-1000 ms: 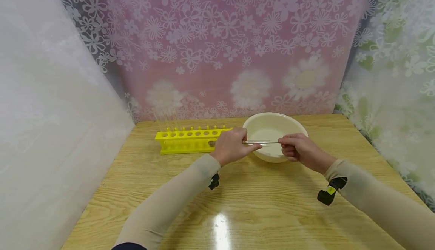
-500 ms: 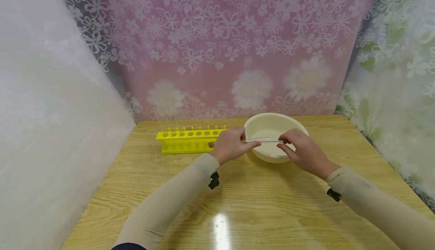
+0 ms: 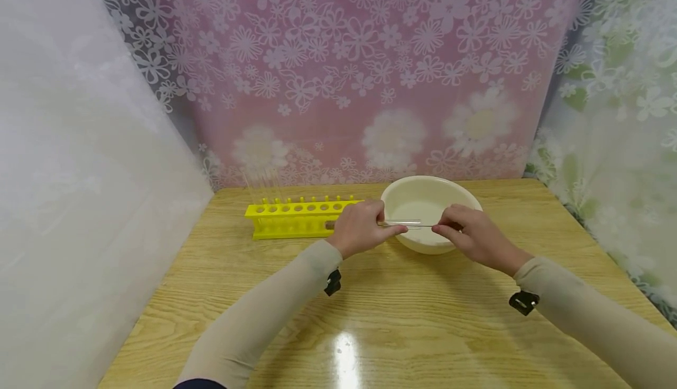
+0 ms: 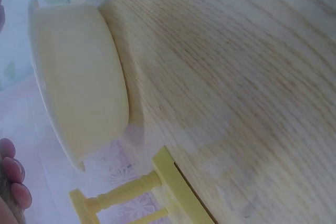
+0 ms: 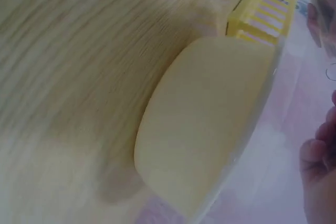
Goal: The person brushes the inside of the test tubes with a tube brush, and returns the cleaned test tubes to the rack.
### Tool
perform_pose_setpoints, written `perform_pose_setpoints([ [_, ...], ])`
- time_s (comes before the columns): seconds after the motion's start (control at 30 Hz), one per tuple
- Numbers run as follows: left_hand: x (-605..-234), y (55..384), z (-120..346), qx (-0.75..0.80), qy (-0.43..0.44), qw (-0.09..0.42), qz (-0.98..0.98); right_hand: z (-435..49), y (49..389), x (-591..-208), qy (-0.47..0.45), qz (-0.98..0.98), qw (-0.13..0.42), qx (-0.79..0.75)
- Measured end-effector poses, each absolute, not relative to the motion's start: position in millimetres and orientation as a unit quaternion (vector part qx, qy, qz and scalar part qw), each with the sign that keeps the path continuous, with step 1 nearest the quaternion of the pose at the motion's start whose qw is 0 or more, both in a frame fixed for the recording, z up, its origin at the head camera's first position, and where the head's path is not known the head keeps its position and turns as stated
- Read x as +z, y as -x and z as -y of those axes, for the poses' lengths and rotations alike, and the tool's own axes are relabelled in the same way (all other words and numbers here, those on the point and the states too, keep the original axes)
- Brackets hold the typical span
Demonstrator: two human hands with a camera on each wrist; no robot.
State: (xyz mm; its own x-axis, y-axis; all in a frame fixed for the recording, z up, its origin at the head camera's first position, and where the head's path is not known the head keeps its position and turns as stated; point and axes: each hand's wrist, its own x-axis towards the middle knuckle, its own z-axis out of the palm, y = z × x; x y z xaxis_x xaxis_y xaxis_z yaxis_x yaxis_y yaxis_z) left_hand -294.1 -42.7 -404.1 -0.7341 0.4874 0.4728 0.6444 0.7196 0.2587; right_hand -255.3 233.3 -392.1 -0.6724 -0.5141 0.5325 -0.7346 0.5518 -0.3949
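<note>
My left hand [image 3: 361,225] grips a clear glass test tube [image 3: 406,221], held level with its mouth facing right over the bowl. Inside the tube is a test tube brush; its brown bristles [image 3: 330,224] show left of my left hand. The brush's thin wire handle [image 3: 427,226] comes out of the tube mouth. My right hand [image 3: 473,233] pinches the wire's end between thumb and fingers. In the left wrist view, left-hand fingertips [image 4: 20,182] curl around the tube beside the brown bristles. The right-hand fingers [image 5: 315,150] show at the right edge of the right wrist view.
A cream bowl [image 3: 428,245] stands on the wooden table [image 3: 402,324] beneath the hands. Left of it is a yellow test tube rack [image 3: 285,234], its right end behind my left hand. Several clear tubes [image 3: 262,183] stand at its left end. A pink floral curtain [image 3: 328,113] hangs behind.
My right hand has turned at the wrist and changed its hold on the wire; its fingers were more spread half a second ago. The left hand has kept its grip nearly in place.
</note>
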Motion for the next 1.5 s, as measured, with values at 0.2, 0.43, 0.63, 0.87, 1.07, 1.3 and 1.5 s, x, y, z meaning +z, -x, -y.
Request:
perform_pose_setpoints([
  [0.2, -405, 295, 40, -0.194, 0.320, 0.207, 0.904, -231, 256, -386, -0.232, 0.856, 0.005, 0.463],
  [0.43, -405, 294, 36, -0.184, 0.316, 0.208, 0.907, -224, 259, -375, -0.081, 0.728, -0.182, 0.656],
  [0.63, -406, 294, 36, -0.174, 0.310, 0.205, 0.912, -223, 260, -381, -0.113, 0.798, -0.133, 0.577],
  [0.87, -408, 298, 39, -0.199, 0.297, 0.178, 0.917, -231, 260, -399, -0.312, 0.889, 0.204, 0.266],
  [1.07, -406, 298, 38, -0.217, 0.301, 0.162, 0.914, -236, 261, -401, -0.398, 0.831, 0.358, 0.150],
  [1.3, -405, 297, 37, -0.223, 0.296, 0.156, 0.916, -239, 265, -394, -0.449, 0.799, 0.388, 0.093],
  [1.5, -405, 297, 35, -0.226, 0.300, 0.159, 0.913, -239, 270, -391, -0.481, 0.764, 0.427, 0.058],
])
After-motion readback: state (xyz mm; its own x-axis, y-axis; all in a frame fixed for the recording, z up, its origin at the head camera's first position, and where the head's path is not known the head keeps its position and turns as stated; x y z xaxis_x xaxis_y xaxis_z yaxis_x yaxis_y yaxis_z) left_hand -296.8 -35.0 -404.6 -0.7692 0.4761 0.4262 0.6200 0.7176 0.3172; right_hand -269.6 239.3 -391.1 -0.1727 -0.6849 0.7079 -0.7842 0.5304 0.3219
